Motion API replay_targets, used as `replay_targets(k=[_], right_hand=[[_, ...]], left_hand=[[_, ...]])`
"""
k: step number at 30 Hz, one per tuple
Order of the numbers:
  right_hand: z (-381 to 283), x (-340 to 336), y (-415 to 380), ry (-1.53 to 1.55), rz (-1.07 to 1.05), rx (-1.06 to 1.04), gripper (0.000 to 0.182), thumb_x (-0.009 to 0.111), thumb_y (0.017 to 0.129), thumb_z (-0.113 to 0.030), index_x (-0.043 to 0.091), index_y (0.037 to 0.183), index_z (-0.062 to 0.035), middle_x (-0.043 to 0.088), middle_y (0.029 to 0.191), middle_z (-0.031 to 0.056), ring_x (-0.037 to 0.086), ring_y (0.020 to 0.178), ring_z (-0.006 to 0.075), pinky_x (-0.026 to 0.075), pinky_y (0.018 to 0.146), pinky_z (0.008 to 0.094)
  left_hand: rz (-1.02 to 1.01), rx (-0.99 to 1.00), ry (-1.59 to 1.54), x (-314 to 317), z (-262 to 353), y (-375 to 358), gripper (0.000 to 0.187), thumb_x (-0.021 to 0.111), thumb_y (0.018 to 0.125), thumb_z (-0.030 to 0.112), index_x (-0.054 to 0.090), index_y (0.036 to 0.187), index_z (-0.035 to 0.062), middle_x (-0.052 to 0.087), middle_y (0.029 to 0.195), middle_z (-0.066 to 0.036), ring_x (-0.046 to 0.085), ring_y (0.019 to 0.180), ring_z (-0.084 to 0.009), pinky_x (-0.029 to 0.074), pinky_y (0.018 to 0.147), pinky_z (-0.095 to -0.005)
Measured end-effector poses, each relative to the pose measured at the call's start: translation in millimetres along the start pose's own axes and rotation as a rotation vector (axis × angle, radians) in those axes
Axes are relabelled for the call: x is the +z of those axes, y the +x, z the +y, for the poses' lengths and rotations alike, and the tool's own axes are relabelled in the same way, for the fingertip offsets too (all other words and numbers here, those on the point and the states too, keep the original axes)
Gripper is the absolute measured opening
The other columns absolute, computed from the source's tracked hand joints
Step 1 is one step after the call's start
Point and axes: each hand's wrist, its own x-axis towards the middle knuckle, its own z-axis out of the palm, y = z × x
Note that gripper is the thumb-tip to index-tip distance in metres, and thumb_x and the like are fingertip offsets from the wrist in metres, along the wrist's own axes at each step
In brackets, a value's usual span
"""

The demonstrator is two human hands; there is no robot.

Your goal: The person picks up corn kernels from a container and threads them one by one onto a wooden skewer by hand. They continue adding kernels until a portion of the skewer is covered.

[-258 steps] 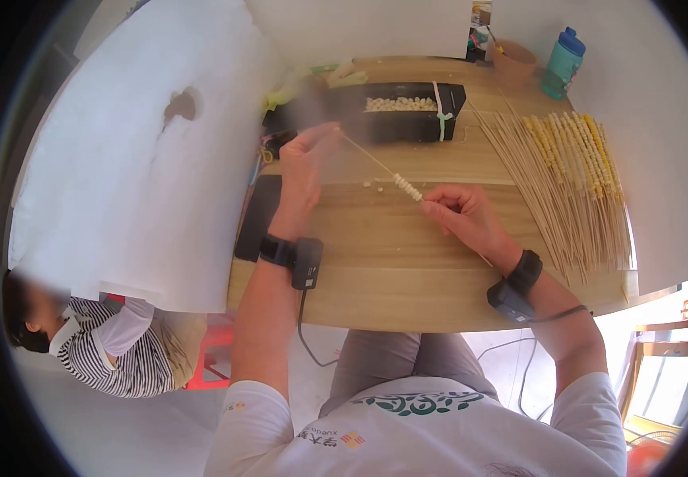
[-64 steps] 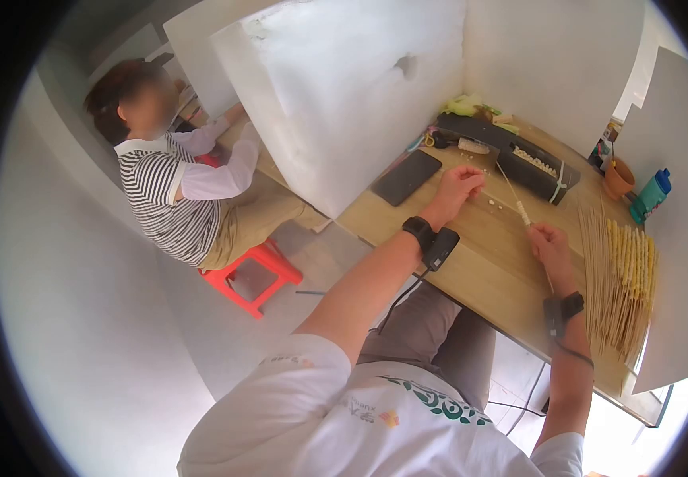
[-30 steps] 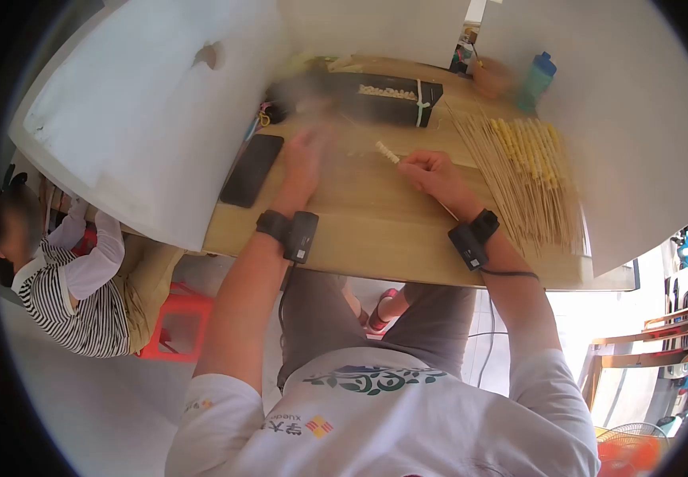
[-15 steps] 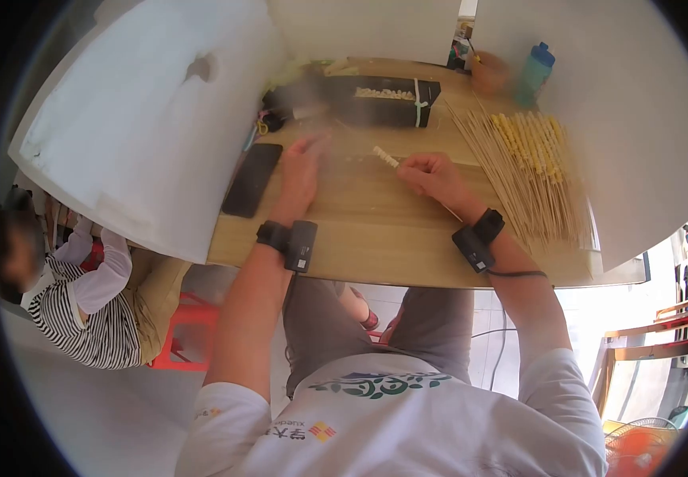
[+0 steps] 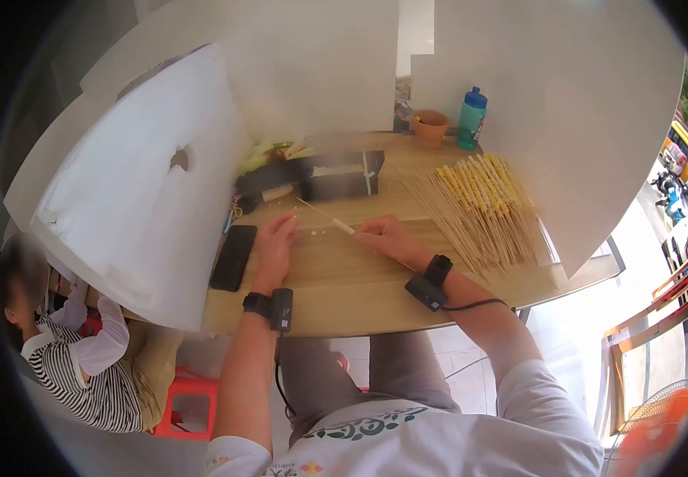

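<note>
Between the fingers of my right hand [image 5: 383, 237] is a thin wooden skewer [image 5: 317, 210], its bare tip pointing up and left. Pale small pieces [image 5: 344, 226] are threaded on it just beside my fingertips. My left hand [image 5: 279, 238] hovers over the table left of the skewer, its fingers closed together; what they hold, if anything, is too small to tell. A few white bits [image 5: 317, 232] lie on the wood between the hands. Behind them stands a black box [image 5: 344, 184] with pale pieces inside. On the right lie several skewers [image 5: 483, 187] carrying yellow pieces.
A black phone [image 5: 233, 257] lies left of my left hand. Scissors [image 5: 237, 211] are near the box's left end. An orange bowl [image 5: 431, 129] and a blue-green bottle [image 5: 472, 121] stand at the back. White panels [image 5: 145, 191] flank the table [image 5: 320, 312]. A person [image 5: 81, 366] sits at the left.
The view has tilted and shifted, so the table appears lower. More of the skewer's bare tip now shows beyond the pale pieces. My right hand still grips it.
</note>
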Motion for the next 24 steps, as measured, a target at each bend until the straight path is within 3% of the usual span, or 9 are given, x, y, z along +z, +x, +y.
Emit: replay_targets(k=[9, 12, 14, 18, 21, 23, 24], right_hand=[[-4.2, -1.8, 0.3, -0.048, 0.012, -0.042, 0.015, 0.066, 0.088, -0.015, 0.067, 0.085, -0.0011, 0.059, 0.066, -0.0026, 0.050, 0.053, 0.0033, 0.039, 0.048, 0.0204], [3.8, -1.6, 3.2, -0.007, 0.048, -0.009, 0.014, 0.066, 0.087, -0.015, 0.068, 0.086, -0.0012, 0.060, 0.065, -0.0025, 0.051, 0.053, 0.0035, 0.040, 0.049, 0.0214], [10.4, -6.0, 6.0, -0.084, -0.037, 0.000, 0.020, 0.062, 0.090, -0.021, 0.069, 0.091, -0.0028, 0.063, 0.076, -0.0019, 0.054, 0.067, 0.0056, 0.044, 0.060, 0.0232], [12.3, -7.4, 3.3, -0.182, 0.024, -0.119, 0.022, 0.062, 0.089, -0.022, 0.068, 0.091, -0.0011, 0.064, 0.076, 0.0008, 0.056, 0.069, 0.0079, 0.046, 0.063, 0.0258], [8.8, -6.1, 1.9, -0.257, 0.069, -0.221, 0.020, 0.064, 0.087, -0.019, 0.069, 0.092, -0.0003, 0.064, 0.070, 0.0006, 0.054, 0.057, 0.0066, 0.044, 0.052, 0.0241], [-1.0, -6.4, -3.8, -0.156, 0.026, -0.098, 0.022, 0.063, 0.088, -0.022, 0.068, 0.091, -0.0007, 0.065, 0.076, 0.0023, 0.058, 0.069, 0.0084, 0.047, 0.063, 0.0267], [0.1, -7.4, -2.6, -0.157, 0.031, -0.093, 0.022, 0.063, 0.088, -0.022, 0.068, 0.091, -0.0007, 0.065, 0.076, 0.0023, 0.058, 0.069, 0.0084, 0.047, 0.063, 0.0267]], left_hand=[[-0.038, 0.017, 0.032, 6.2, 6.5, -4.2, 0.015, 0.062, 0.091, 0.010, 0.063, 0.104, 0.0026, 0.061, 0.086, 0.000, 0.053, 0.074, -0.0061, 0.045, 0.068, -0.0204], [-0.087, -0.003, 0.097, -4.2, 7.6, -2.6, 0.018, 0.060, 0.091, 0.008, 0.062, 0.106, 0.0000, 0.062, 0.089, -0.004, 0.057, 0.077, -0.0118, 0.048, 0.073, -0.0248], [-0.165, 0.451, 0.869, -13.8, 3.3, 4.0, 0.022, 0.058, 0.089, 0.005, 0.060, 0.110, -0.0030, 0.064, 0.095, -0.010, 0.061, 0.085, -0.0193, 0.050, 0.079, -0.0306], [-0.354, 0.406, 1.011, -38.3, -5.5, 35.7, 0.026, 0.057, 0.088, 0.003, 0.058, 0.113, -0.0048, 0.063, 0.103, -0.014, 0.062, 0.095, -0.0243, 0.050, 0.084, -0.0349], [-0.526, 0.503, 1.109, -51.3, 3.6, 48.3, 0.025, 0.057, 0.088, 0.004, 0.058, 0.112, -0.0046, 0.063, 0.107, -0.016, 0.062, 0.097, -0.0267, 0.051, 0.085, -0.0356], [-0.337, -0.377, -0.181, -69.4, -9.8, 80.7, 0.023, 0.058, 0.090, 0.007, 0.060, 0.111, -0.0027, 0.064, 0.105, -0.014, 0.063, 0.095, -0.0263, 0.051, 0.086, -0.0365], [-0.341, -0.383, -0.184, -67.2, -12.0, 92.7, 0.023, 0.058, 0.090, 0.007, 0.060, 0.111, -0.0027, 0.064, 0.105, -0.014, 0.063, 0.095, -0.0263, 0.051, 0.086, -0.0365]])
